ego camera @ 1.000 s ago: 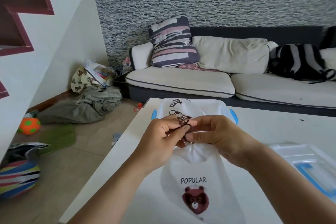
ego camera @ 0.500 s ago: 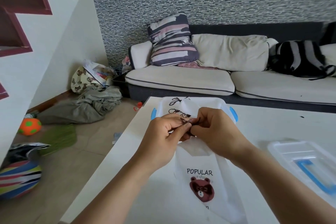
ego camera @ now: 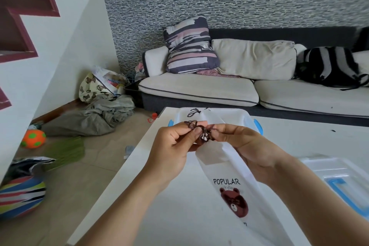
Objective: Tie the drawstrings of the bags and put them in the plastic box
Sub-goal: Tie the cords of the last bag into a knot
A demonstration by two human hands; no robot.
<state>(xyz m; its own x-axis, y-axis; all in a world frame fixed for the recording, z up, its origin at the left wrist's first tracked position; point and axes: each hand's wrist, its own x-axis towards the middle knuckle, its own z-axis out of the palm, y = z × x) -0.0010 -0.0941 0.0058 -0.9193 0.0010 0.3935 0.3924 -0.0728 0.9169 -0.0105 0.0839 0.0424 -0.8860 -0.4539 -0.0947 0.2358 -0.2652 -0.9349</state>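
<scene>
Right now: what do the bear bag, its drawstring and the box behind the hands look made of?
Bag: thin white film or non-woven sheet, matte, slightly see-through, creasing softly; can't tell which.
Drawstring: dark brown cord, looks like braided textile, looping limply between left hand and right hand.
Box: translucent white rigid plastic, smooth, with blue clip handles.

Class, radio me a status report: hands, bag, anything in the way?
Left hand and right hand both pinch the brown drawstring. Bear bag untied, outside the plastic box. Nothing blocking.
</scene>
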